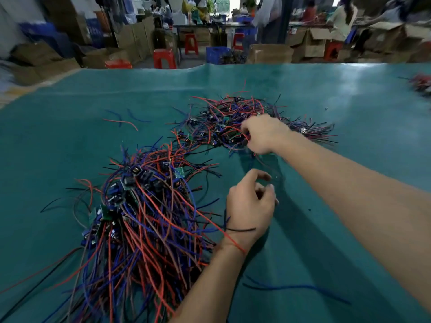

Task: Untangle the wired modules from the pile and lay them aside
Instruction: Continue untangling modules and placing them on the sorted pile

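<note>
far left on the teal desk (58, 141) lie a few loose wires (123, 120), red and blue, apart from everything else. nearer and just right of them sits the big near heap of wired modules (140, 206): small green and black boards at its top and left side, with long red, blue, black and purple leads fanning down toward the near edge of the desk. the left hand (250, 206) hovers just beside the right edge of this heap, its forearm crossing the trailing leads; a black lead and a red lead lie across the wrist. its grip is loose, fingers curled with thumb and fingertips near each other, and whether anything thin is pinched there cannot be told. farther back and to the right is the tangled pile (233, 122), a flatter spread of modules and leads. the right hand (264, 136) reaches into the right part of that pile, fingers bent down among the wires, its grip closed on a red lead (242, 136) that arcs under the fingers. a single blue wire (296, 287) lies on the desk near the bottom right, under the right forearm. at the far right edge a blurred bundle of reddish wires (422, 85) sits well apart.
</note>
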Tool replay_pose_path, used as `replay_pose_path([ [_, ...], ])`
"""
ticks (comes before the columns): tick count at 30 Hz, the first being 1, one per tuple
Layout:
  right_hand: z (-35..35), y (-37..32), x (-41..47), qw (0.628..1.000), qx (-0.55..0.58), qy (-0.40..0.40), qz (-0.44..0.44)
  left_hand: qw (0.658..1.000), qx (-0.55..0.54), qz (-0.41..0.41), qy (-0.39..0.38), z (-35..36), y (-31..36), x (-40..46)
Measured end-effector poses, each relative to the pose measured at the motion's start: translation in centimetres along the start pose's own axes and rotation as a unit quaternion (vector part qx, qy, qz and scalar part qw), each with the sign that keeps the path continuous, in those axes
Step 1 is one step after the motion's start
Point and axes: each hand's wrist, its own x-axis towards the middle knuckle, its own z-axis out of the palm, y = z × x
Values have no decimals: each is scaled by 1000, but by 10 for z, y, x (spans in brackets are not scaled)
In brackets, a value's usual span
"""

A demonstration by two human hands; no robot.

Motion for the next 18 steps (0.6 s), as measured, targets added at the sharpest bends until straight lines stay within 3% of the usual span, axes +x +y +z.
replay_pose_path([
  [2,38,26,-8,1000,16,5,25,1000,-1,4,-2,0,-1,0],
  [7,54,34,9,994,74,84,18,1000,-3,1,-1,0,-2,0],
  [18,40,63,-28,944,237,229,34,1000,-8,-8,4,3,-6,1],
])
